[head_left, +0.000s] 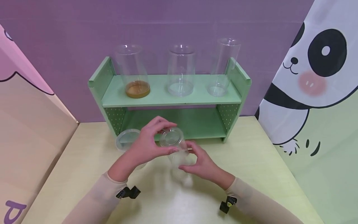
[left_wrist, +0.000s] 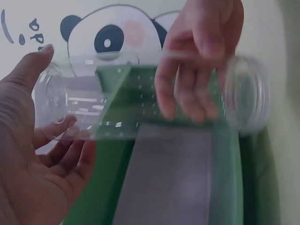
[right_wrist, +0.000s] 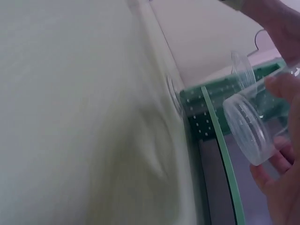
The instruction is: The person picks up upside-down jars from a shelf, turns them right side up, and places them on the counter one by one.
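Observation:
Both hands hold one clear plastic jar [head_left: 172, 137] in front of the shelf. My left hand [head_left: 147, 140] grips its upper end, thumb on the near side and fingers on the far side. Lower down, my right hand [head_left: 202, 163] grips the jar's side between thumb and fingers. A wide ribbed, translucent rim or cap [right_wrist: 248, 129] shows at the lower end in the right wrist view. Behind my left wrist a second clear jar [head_left: 128, 137] stands on the table, partly hidden by the hand.
A green two-tier shelf [head_left: 167, 102] stands against the purple backdrop. On its top tier are three clear jars: one with a brown lid [head_left: 138, 89] at its bottom, a middle jar [head_left: 181, 71] and a narrower jar [head_left: 223, 67] at right. Printed panels flank the pale table [head_left: 251, 149].

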Demonstrator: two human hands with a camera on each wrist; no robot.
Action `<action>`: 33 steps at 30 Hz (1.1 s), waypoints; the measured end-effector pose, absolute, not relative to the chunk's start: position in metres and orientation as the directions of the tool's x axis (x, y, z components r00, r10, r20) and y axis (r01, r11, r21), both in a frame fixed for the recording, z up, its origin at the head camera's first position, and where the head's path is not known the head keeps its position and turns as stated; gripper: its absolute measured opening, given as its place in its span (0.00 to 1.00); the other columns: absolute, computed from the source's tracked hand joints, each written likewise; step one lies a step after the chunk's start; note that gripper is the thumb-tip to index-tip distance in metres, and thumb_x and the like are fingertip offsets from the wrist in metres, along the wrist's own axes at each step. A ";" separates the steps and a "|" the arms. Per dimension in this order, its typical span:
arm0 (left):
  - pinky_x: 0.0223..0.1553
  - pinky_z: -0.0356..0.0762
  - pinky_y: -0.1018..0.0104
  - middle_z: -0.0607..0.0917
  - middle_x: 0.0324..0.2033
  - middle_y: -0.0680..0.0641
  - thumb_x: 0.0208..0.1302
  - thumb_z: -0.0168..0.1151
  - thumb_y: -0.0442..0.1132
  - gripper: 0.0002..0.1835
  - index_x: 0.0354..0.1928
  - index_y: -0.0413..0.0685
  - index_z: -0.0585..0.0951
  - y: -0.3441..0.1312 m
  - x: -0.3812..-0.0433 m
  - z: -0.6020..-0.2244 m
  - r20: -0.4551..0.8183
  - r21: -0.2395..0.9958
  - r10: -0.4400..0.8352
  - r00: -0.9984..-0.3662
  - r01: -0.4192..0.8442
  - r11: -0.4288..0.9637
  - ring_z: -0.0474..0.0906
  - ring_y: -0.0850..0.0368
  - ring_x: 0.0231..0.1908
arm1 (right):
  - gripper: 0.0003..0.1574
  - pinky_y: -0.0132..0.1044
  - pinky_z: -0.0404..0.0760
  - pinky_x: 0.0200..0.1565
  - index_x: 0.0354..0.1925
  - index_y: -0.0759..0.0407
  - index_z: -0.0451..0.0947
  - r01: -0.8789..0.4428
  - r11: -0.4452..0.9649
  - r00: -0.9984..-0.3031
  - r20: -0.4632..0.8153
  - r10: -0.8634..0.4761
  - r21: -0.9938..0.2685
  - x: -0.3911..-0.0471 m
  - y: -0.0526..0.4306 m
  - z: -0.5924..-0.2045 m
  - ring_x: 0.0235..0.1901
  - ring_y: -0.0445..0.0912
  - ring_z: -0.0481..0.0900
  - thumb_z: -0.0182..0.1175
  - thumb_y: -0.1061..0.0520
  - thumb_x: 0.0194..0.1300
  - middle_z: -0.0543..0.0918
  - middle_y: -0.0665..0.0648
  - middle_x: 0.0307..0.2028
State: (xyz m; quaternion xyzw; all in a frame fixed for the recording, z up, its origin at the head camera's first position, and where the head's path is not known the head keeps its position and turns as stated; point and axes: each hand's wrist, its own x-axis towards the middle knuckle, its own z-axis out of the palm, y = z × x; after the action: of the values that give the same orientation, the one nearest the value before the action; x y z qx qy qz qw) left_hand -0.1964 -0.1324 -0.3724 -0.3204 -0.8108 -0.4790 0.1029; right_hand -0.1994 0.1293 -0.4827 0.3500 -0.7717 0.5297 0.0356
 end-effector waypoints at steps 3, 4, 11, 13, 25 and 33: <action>0.61 0.84 0.57 0.82 0.53 0.57 0.55 0.90 0.45 0.34 0.64 0.53 0.87 -0.144 -0.198 -0.371 0.478 0.698 0.429 -0.766 0.628 0.344 0.82 0.59 0.54 | 0.49 0.56 0.82 0.68 0.74 0.55 0.75 -0.591 0.195 -0.740 0.430 -0.517 -0.783 -0.204 0.138 -0.479 0.64 0.53 0.79 0.84 0.64 0.57 0.80 0.55 0.65; 0.60 0.85 0.57 0.82 0.53 0.57 0.56 0.89 0.44 0.33 0.64 0.53 0.87 -0.147 -0.198 -0.372 0.476 0.698 0.428 -0.768 0.626 0.347 0.83 0.58 0.53 | 0.49 0.55 0.82 0.69 0.74 0.55 0.75 -0.594 0.196 -0.736 0.429 -0.523 -0.780 -0.206 0.142 -0.477 0.63 0.53 0.79 0.84 0.64 0.57 0.79 0.55 0.64; 0.61 0.86 0.60 0.83 0.54 0.53 0.59 0.86 0.38 0.30 0.62 0.49 0.84 -0.171 -0.196 -0.382 0.415 0.765 0.415 -0.810 0.558 0.323 0.84 0.56 0.54 | 0.48 0.45 0.77 0.72 0.75 0.59 0.74 -0.617 0.158 -0.692 0.436 -0.575 -0.771 -0.219 0.168 -0.458 0.66 0.60 0.77 0.82 0.67 0.60 0.78 0.58 0.65; 0.62 0.85 0.61 0.83 0.55 0.50 0.59 0.86 0.36 0.30 0.62 0.46 0.83 -0.176 -0.195 -0.386 0.396 0.790 0.411 -0.821 0.533 0.304 0.83 0.54 0.54 | 0.47 0.41 0.80 0.69 0.74 0.60 0.75 -0.613 0.133 -0.684 0.439 -0.582 -0.779 -0.222 0.174 -0.450 0.66 0.61 0.77 0.81 0.68 0.60 0.78 0.59 0.65; 0.64 0.84 0.64 0.83 0.57 0.47 0.53 0.84 0.23 0.36 0.64 0.43 0.79 -0.187 -0.182 -0.408 0.403 0.848 0.355 -0.844 0.490 0.203 0.82 0.52 0.58 | 0.44 0.39 0.83 0.65 0.70 0.69 0.72 -0.619 -0.037 -0.602 0.504 -0.619 -0.785 -0.223 0.194 -0.409 0.67 0.51 0.77 0.74 0.80 0.57 0.75 0.69 0.66; 0.65 0.83 0.63 0.82 0.57 0.48 0.54 0.85 0.26 0.36 0.64 0.46 0.79 -0.188 -0.181 -0.410 0.352 0.842 0.385 -0.853 0.468 0.267 0.82 0.52 0.59 | 0.44 0.38 0.81 0.68 0.70 0.77 0.67 -0.576 -0.102 -0.617 0.514 -0.597 -0.811 -0.225 0.197 -0.405 0.67 0.48 0.79 0.69 0.82 0.57 0.78 0.63 0.66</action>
State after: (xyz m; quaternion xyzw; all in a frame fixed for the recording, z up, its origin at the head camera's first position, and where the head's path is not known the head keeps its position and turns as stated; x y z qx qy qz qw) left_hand -0.1806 -0.1882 -0.4097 -0.2680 -0.7951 -0.5427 0.0383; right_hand -0.2245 0.1971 -0.4054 0.4378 -0.6700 0.5995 -0.0085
